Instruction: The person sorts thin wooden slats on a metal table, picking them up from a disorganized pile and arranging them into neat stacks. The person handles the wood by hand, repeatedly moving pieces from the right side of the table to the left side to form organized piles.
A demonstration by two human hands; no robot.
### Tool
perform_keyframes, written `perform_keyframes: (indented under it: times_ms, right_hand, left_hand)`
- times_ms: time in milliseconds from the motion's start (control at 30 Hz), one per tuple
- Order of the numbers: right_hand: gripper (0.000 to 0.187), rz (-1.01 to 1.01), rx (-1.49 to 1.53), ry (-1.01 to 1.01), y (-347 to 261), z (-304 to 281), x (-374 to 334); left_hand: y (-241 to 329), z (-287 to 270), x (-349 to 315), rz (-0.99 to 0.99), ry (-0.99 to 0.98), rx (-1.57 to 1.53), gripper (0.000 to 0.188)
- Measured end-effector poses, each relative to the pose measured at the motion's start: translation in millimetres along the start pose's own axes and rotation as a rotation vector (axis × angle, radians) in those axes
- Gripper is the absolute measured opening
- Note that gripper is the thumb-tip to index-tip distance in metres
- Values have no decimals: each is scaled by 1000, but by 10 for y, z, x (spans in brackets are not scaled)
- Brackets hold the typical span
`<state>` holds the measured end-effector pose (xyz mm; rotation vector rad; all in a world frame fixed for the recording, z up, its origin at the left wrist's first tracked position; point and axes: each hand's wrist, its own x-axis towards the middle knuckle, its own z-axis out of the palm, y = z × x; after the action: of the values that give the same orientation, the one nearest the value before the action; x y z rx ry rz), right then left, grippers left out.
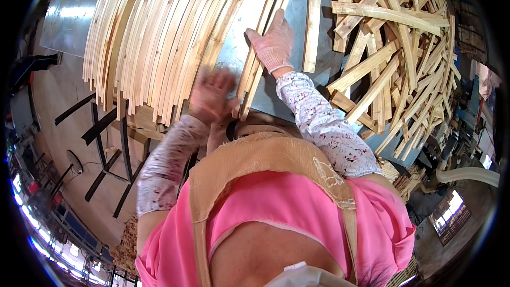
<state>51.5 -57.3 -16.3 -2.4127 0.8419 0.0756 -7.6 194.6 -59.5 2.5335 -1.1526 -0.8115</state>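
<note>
My right hand [274, 42], in a pink glove, lies flat with its fingers apart on a pair of long wooden strips [254, 66] that rest on the grey metal table [289, 82]. My left hand [211, 94], also gloved and blurred by motion, is at the near ends of these strips, beside the big stack of wooden strips [159, 37]. Whether the left hand grips anything is unclear. Both forearms wear patterned sleeves.
A loose heap of short wooden strips [393, 48] covers the right side of the table. One single strip [312, 21] lies right of my right hand. Black metal frames [106, 143] stand on the floor at the left. More cut wood [401, 178] lies low right.
</note>
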Motion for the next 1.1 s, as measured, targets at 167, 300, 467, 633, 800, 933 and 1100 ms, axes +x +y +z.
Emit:
perform_keyframes:
  times_ms: [167, 300, 467, 633, 800, 933, 1100]
  right_hand:
    - [106, -11, 11, 14, -27, 126, -45]
    - [100, 41, 267, -253, -91, 263, -74]
    - [87, -375, -328, 266, 407, -269, 381]
    - [73, 67, -40, 201, 848, -367, 200]
    - [34, -798, 73, -211, 413, 382, -683]
    - [28, -828, 182, -92, 396, -626, -411]
    - [31, -402, -189, 501, 1962, -2719, 505]
  left_hand:
    - [-449, -497, -186, 328, -116, 246, 84]
    - [-392, -1104, -121, 252, 30, -202, 77]
    - [-133, -986, -66, 81, 226, 160, 78]
    - [109, -915, 355, 30, 413, 158, 73]
    - [645, -1209, 1200, 162, 562, -74, 74]
    - [1277, -1400, 1984, 153, 517, -132, 81]
    - [2409, -1748, 2972, 131, 304, -89, 99]
